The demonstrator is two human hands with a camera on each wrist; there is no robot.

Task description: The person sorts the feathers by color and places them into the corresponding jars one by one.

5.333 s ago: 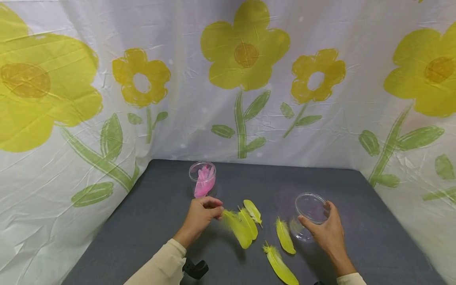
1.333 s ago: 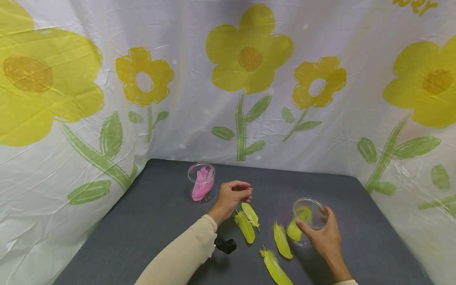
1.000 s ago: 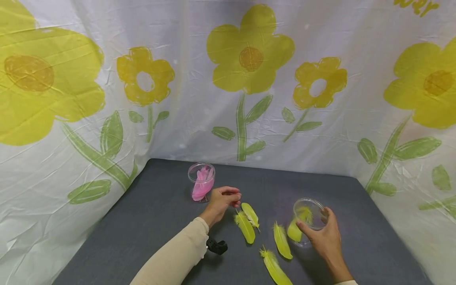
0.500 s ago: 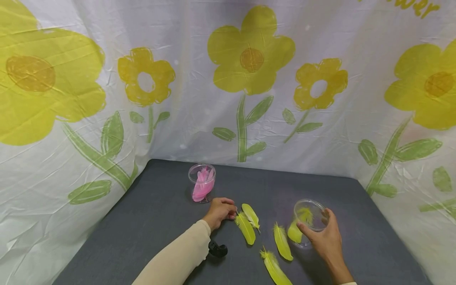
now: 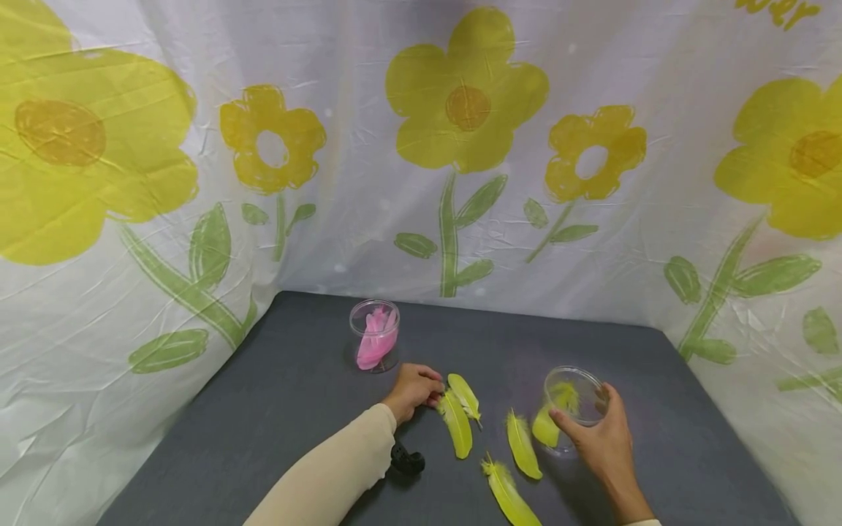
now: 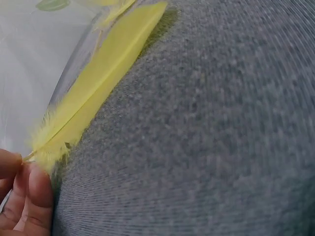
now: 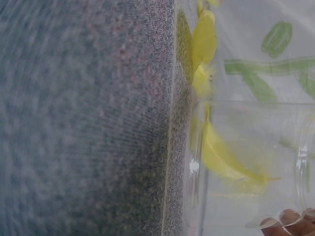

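My left hand pinches the quill end of a yellow feather; in the left wrist view the fingertips close on that quill and the vane stretches away over the cloth. Thumb and fingers of my right hand grip a clear plastic cup, which stands upright on the table. Inside that cup leans one yellow feather. Beside the pinched feather lies another yellow feather. Two more, a middle feather and a nearer feather, lie between the hands.
A second clear cup holding pink feathers stands at the back left of the dark grey table. White cloth with printed yellow flowers walls in the back and both sides.
A yellow feather went from my left hand into the right cup. The left hand then came back left and down and took another feather's quill, shifting it slightly. The right hand keeps its grip.
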